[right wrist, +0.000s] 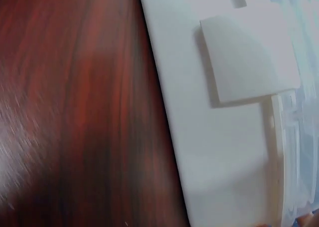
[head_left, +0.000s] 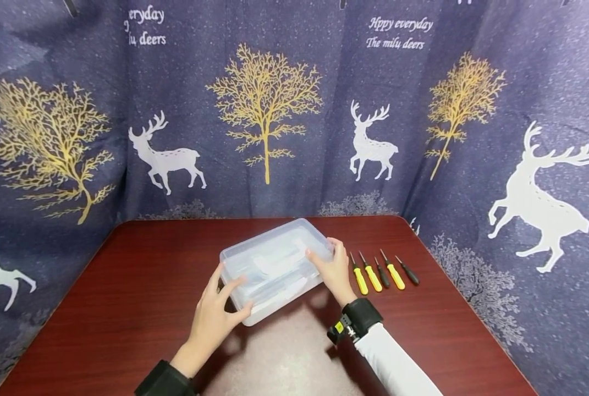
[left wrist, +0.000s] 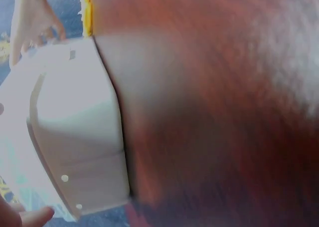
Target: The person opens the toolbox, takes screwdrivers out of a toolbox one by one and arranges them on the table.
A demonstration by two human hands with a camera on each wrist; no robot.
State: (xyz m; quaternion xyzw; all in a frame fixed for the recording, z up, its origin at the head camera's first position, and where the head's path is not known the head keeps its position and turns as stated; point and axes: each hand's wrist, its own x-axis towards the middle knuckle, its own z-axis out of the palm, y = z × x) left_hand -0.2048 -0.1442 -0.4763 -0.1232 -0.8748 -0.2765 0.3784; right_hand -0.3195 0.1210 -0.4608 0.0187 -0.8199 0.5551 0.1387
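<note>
A clear-lidded, whitish plastic storage box [head_left: 279, 267] sits at an angle over the middle of the table, its right end farther off. My left hand [head_left: 215, 311] grips its left end, with fingers spread along the side and over the lid. At the right end, my right hand [head_left: 332, 270] holds the box, thumb on top of the lid. A flat latch [right wrist: 249, 57] shows on the front side in the right wrist view. Whatever lies inside is blurred by the lid. Whether the base fully touches the table I cannot tell.
Several screwdrivers [head_left: 375, 279], with yellow or black handles, lie in a row right of the box, close to my right hand. The dark red wooden table [head_left: 141, 275] reaches a patterned curtain [head_left: 294, 198] at the back.
</note>
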